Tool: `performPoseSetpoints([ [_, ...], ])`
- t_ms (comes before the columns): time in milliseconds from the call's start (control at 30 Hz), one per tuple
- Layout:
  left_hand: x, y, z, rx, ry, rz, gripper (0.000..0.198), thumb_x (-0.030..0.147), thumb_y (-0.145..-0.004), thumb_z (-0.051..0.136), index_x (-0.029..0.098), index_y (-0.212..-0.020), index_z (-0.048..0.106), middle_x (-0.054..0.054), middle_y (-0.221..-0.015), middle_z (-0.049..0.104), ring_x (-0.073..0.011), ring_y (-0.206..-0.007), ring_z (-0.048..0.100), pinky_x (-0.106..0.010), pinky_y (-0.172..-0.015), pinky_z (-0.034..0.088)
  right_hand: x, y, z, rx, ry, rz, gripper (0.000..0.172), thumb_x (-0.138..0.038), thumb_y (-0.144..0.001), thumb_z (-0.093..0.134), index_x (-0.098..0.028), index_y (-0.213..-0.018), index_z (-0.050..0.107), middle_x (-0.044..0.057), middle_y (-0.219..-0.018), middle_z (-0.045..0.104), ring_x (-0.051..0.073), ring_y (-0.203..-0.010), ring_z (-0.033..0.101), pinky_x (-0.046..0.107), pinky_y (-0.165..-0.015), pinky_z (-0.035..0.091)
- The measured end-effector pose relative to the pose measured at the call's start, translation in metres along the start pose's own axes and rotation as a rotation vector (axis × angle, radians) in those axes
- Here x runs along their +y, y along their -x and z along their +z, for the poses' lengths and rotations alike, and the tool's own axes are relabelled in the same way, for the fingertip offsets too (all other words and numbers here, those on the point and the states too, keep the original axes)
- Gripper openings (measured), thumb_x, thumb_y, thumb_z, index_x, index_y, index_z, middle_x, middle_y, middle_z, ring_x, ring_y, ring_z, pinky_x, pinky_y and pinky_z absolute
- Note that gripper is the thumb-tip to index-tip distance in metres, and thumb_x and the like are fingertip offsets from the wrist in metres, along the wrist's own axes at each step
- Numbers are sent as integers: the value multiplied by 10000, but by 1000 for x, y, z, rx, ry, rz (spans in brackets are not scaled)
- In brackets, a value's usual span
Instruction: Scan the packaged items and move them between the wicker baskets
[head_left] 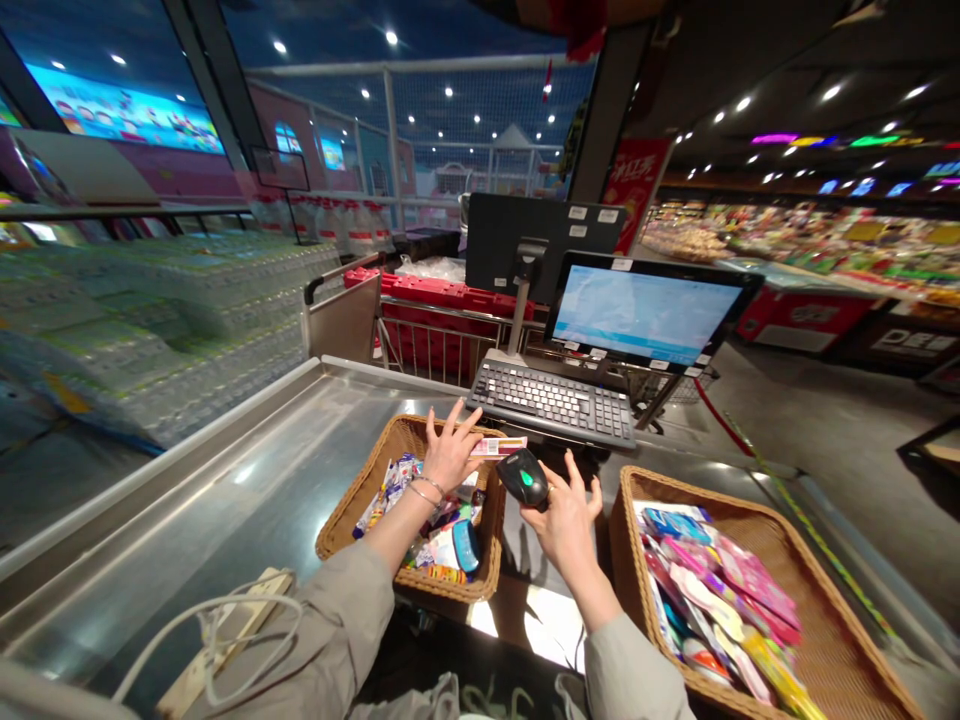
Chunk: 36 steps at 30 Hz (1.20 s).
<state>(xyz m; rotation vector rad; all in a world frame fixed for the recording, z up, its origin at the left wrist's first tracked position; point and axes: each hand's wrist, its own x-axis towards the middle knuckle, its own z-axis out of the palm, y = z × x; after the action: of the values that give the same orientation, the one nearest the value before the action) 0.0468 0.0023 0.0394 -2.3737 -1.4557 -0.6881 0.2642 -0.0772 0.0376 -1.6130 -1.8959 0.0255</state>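
My left hand (448, 458), a bangle at its wrist, is over the left wicker basket (349, 505). It grips the end of a slim pink-and-white packet (502, 446) with a barcode facing up, some of its fingers spread. A black barcode scanner (523, 478) with a green light on top is in my right hand (564, 515), its head close to the packet. The scanner's handle is mostly hidden. Small wrapped snacks and a blue-lidded tub (465, 545) lie in the basket under my left hand.
On the right stands a second wicker basket (840, 600) with several colourful packaged items. Behind my hands are a keyboard (555, 400) and a lit monitor (645, 310). A power strip (225, 640) with a white cable lies on the metal counter (247, 480).
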Motion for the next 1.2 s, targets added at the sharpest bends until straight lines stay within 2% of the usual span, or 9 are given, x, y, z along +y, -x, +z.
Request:
performPoseSetpoints([
  [233,5,-4,2,17,-16,4,263,370,-814,681,285,-1063,672,-3,-1530,407,-345,-1476,201,-726,-1144,-25,-2,1,-4,20,19,12,225,-258,-740,590,-249,-926,716,46,-1247,669,319,-1418,304,610,-1103,88],
  [533,19,-14,2,29,20,42,292,393,-816,683,292,-1090,668,-24,-1517,430,-352,-1473,210,-739,-1133,29,11,7,-14,56,49,78,177,-294,-768,579,-230,-864,713,51,-1352,598,318,-1441,236,616,-1105,87],
  [833,46,-35,10,53,74,148,306,395,-797,692,269,-1076,682,-64,-1506,447,-360,-1470,211,-724,-1138,14,33,18,-29,163,141,161,194,-306,-788,575,-246,-897,724,65,-1318,621,328,-1415,273,632,-1074,142],
  [1067,71,-50,16,51,112,220,313,419,-799,691,276,-1077,681,-49,-1515,435,-360,-1465,226,-724,-1139,13,47,28,-41,196,155,245,278,-316,-784,577,-266,-1012,728,54,-1309,628,333,-1409,285,624,-1087,112],
  [1200,86,-58,21,58,139,259,320,425,-793,695,278,-1077,683,-55,-1508,445,-363,-1461,237,-723,-1141,20,53,34,-49,217,157,307,249,-325,-777,590,-276,-970,740,45,-1303,633,337,-1407,288,619,-1085,91],
])
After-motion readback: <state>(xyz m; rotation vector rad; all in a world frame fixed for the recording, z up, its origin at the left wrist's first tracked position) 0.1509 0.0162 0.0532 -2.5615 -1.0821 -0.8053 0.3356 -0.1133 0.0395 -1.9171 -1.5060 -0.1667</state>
